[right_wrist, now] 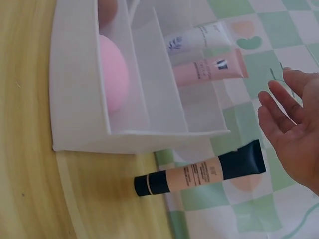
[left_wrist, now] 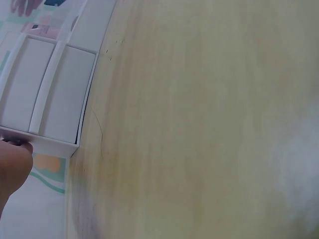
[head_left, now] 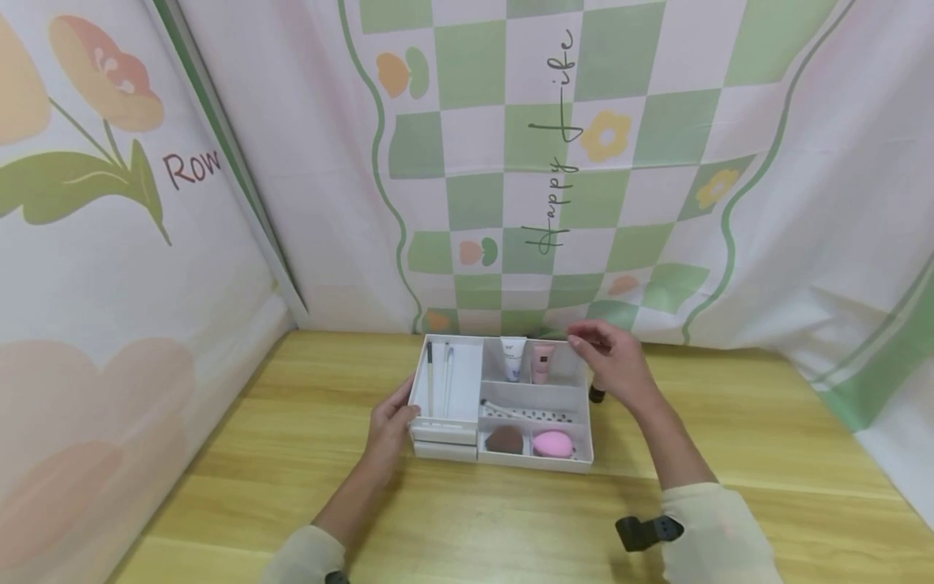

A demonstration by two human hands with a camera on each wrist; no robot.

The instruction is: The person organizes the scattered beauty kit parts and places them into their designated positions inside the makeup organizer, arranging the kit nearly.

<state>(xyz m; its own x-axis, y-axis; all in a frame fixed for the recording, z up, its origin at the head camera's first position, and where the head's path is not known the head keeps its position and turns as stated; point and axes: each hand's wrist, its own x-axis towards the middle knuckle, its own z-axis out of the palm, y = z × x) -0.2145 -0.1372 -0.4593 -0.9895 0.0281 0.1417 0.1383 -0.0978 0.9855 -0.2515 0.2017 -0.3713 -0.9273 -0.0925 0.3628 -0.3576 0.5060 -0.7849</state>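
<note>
A white makeup organizer point(head_left: 478, 405) with compartments and two small drawers point(head_left: 445, 442) stands on the wooden table. Gripping its left side is my left hand point(head_left: 390, 426), its thumb near the front corner; in the left wrist view most of that hand is out of frame. My right hand point(right_wrist: 294, 119) is held beside the rear right corner, fingers loosely bent, nothing in them. A beige tube with black ends point(right_wrist: 199, 172) stands cap down to the organizer's right. Inside are a white tube point(head_left: 513, 359), a pink tube point(head_left: 541, 362) and a pink makeup sponge point(head_left: 553, 444).
Thin sticks or brushes point(head_left: 439, 381) lie in the organizer's left tray. A brown puff point(head_left: 505, 440) sits in a front compartment, and a spotted strip with a white-handled brush point(head_left: 511, 410) in the middle one. A checked curtain point(head_left: 540, 162) hangs behind the table.
</note>
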